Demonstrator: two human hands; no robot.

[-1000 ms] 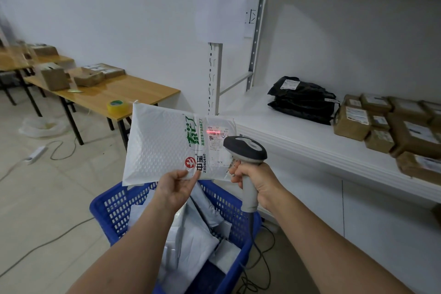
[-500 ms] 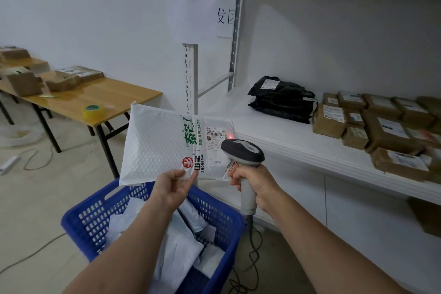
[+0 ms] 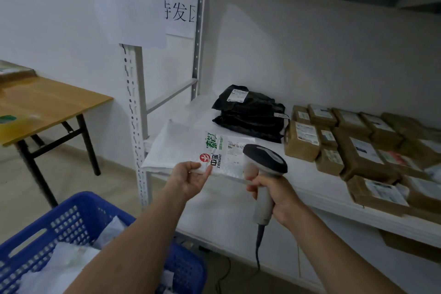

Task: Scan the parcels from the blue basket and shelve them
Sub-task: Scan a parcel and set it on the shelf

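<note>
L hand (image 3: 191, 178) pinches white mailer (image 3: 181, 148), prob. on shelf (image 3: 300, 173); R hand (image 3: 279, 196) grips scanner (image 3: 265, 157).

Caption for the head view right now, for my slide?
Left hand holds white mailer at the left end of the shelf; right hand grips scanner.

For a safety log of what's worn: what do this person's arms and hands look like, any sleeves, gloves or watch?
No sleeve shows on the left forearm or the right forearm up to the picture's edge. The left hand and the right hand wear no gloves, and no watch or wristband shows.
</note>
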